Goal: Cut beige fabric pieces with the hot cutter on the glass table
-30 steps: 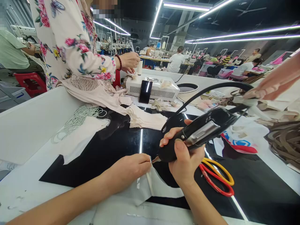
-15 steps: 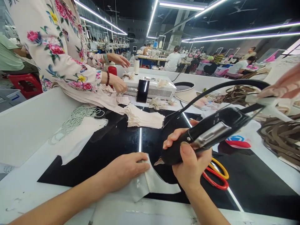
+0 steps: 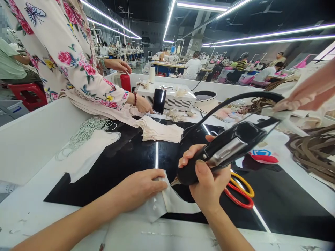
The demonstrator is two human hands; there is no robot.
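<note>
My left hand (image 3: 146,186) is closed on the edge of a pale fabric piece (image 3: 180,204), pressing it down near the table's front edge. A clear plastic-like sheet (image 3: 157,208) lies along it under the fingers. In my right hand (image 3: 206,181) is a black corded hand tool (image 3: 222,150) with a silver side lever, slanting up to the right. Its small metal tip (image 3: 175,181) is at the fabric's upper edge, just right of my left fingertips; whether it touches cannot be made out. The scissors (image 3: 239,191), with red and orange handles, lie partly behind my right wrist.
A black mat (image 3: 125,157) covers much of the table. Beyond are stacked fabric pieces (image 3: 159,129), a phone (image 3: 159,101), and a white vented box (image 3: 180,101). Pale green cord (image 3: 89,130) lies left; brown straps (image 3: 311,150) right. A co-worker's hand (image 3: 142,104) reaches in near the phone.
The black tool has shifted slightly left, its tip now closer to my left fingertips and the fabric edge. The co-worker's near hand has moved right, toward the phone. My left hand stays put.
</note>
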